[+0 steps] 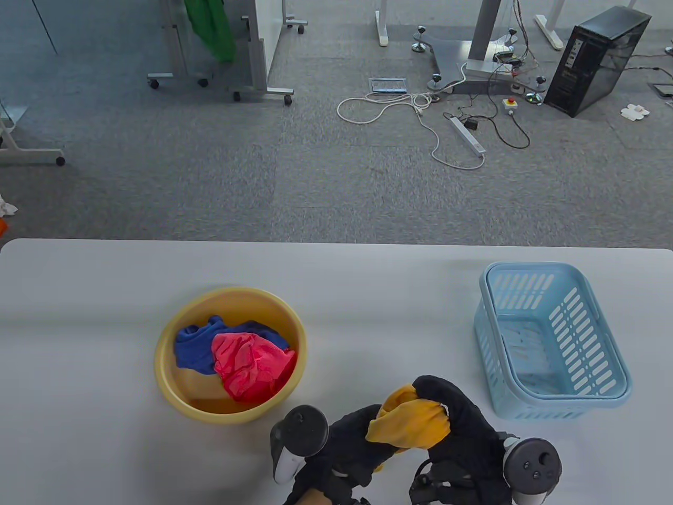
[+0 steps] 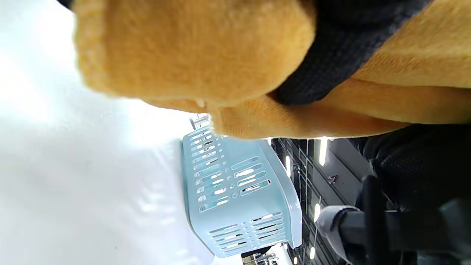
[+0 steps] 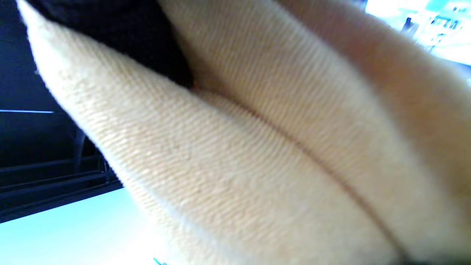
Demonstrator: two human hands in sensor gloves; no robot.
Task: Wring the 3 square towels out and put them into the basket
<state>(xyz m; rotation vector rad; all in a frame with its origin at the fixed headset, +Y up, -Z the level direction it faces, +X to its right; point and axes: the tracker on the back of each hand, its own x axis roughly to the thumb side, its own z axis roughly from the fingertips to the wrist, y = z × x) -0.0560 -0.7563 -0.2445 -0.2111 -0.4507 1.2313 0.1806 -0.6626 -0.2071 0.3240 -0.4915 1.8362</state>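
Both gloved hands grip a bunched orange towel above the table's front edge, between the basin and the basket. My left hand holds its lower left end and my right hand curls over its upper right end. The orange towel fills the top of the left wrist view, with a dark gloved finger across it; the orange towel fills the right wrist view. A blue towel and a red towel lie crumpled in the yellow basin. The light blue basket stands to the right with nothing in it.
The white table ends at its far edge against grey carpet. Beyond it lie cables, a power strip, a black computer tower and wheeled frames. The light blue basket shows side-on in the left wrist view.
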